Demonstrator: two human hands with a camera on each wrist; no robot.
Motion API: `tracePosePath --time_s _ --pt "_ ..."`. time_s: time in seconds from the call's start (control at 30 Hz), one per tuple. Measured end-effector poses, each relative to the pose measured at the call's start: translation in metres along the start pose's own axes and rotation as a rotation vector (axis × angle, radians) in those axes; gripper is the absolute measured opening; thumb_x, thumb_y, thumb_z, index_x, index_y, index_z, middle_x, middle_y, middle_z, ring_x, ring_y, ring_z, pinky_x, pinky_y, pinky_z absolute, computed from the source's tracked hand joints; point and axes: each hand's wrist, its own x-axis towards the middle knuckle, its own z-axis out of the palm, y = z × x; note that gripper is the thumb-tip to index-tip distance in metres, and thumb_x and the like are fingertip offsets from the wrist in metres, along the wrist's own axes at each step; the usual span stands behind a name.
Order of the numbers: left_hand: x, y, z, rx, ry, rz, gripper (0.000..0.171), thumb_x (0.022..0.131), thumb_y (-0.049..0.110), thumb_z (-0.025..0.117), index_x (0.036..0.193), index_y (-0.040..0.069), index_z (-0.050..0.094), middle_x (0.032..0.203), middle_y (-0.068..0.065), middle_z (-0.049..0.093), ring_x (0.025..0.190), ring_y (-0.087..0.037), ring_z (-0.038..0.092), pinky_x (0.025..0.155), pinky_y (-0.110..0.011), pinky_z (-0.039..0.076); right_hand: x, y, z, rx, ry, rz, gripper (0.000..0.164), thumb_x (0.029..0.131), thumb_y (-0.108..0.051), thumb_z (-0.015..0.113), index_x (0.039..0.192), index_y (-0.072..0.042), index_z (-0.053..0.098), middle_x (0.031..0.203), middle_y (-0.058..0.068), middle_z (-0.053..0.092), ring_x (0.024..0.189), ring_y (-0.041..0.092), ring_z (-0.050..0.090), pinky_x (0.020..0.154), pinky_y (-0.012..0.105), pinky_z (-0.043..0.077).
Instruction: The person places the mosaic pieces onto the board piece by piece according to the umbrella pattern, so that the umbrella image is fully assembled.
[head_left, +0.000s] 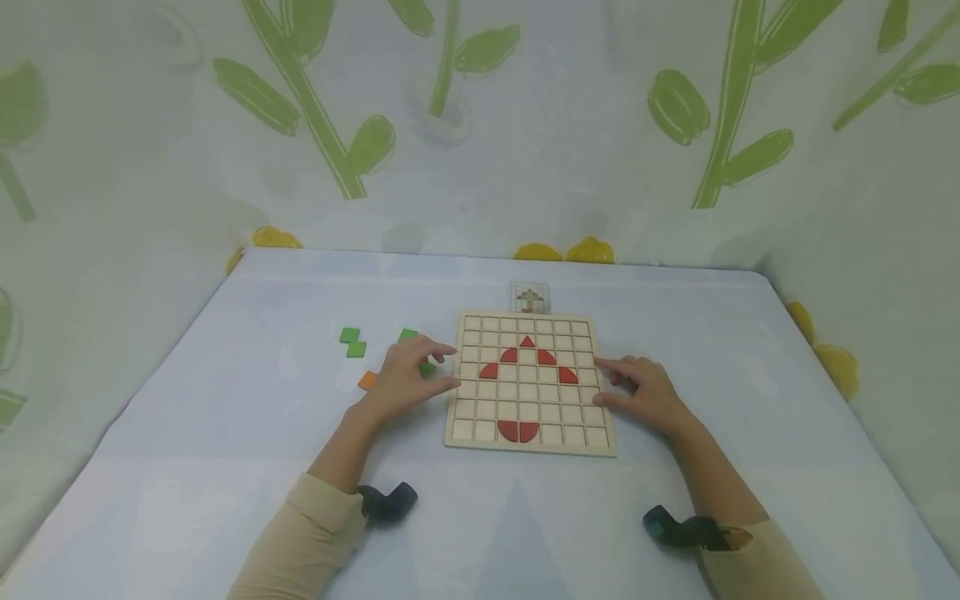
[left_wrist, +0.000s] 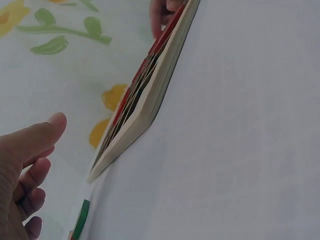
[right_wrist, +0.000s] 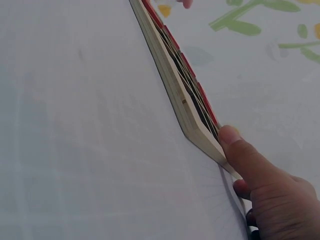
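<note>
A square wooden grid board [head_left: 486, 411] lies on the table, with a red triangle [head_left: 528, 342] near its top. Several red quarter-round pieces [head_left: 507, 431] sit in cells below that, two of them side by side in the bottom row. My left hand [head_left: 405, 372] is at the board's left edge, thumb and forefinger spread; the left wrist view shows its thumb [left_wrist: 42, 139] apart from the board. On the opposite side, my right hand [head_left: 647, 392] touches the right edge with thumb and forefinger extended. Its thumb [right_wrist: 245, 155] is at the board's rim in the right wrist view.
Green square tiles [head_left: 349, 335] and an orange tile [head_left: 367, 380] lie left of the board, some partly hidden by the left hand. A small pattern card [head_left: 529, 297] touches or nearly touches the board's far edge. Leaf-printed cloth [head_left: 525, 167] rises behind the table [head_left: 225, 375].
</note>
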Motion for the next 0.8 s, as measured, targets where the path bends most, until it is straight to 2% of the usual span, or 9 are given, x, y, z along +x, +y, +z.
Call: tracePosePath --time_s 0.27,0.53,0.8 --pt "-0.002 -0.012 -0.014 0.006 0.003 -0.111 0.043 0.075 0.029 0.079 0.113 0.014 0.067 0.096 -0.002 0.062 0.089 -0.020 0.050 0.085 -0.040 0.033 0.000 -0.001 0.000 -0.022 -0.002 0.019 0.053 0.070 -0.025 0.081 0.118 -0.008 0.066 0.080 -0.006 0.052 0.074 0.009 0.038 0.065 0.027 0.030" --pt "-0.005 -0.024 -0.034 -0.020 0.017 -0.200 0.043 0.076 0.028 0.078 0.114 0.012 0.066 0.101 -0.004 0.062 0.094 -0.023 0.049 0.080 -0.037 0.039 0.000 0.000 0.001 -0.016 0.001 0.012 0.053 0.070 -0.026 0.082 0.118 -0.008 0.066 0.079 -0.007 0.052 0.073 0.009 0.038 0.064 0.027 0.030" --pt "-0.008 -0.034 -0.043 0.006 -0.028 -0.368 0.044 0.080 0.032 0.073 0.120 0.015 0.064 0.103 -0.005 0.059 0.101 -0.026 0.048 0.082 -0.039 0.040 0.001 0.001 0.001 -0.012 0.007 -0.001 0.053 0.069 -0.024 0.082 0.117 -0.008 0.067 0.079 -0.006 0.053 0.072 0.009 0.038 0.063 0.026 0.030"
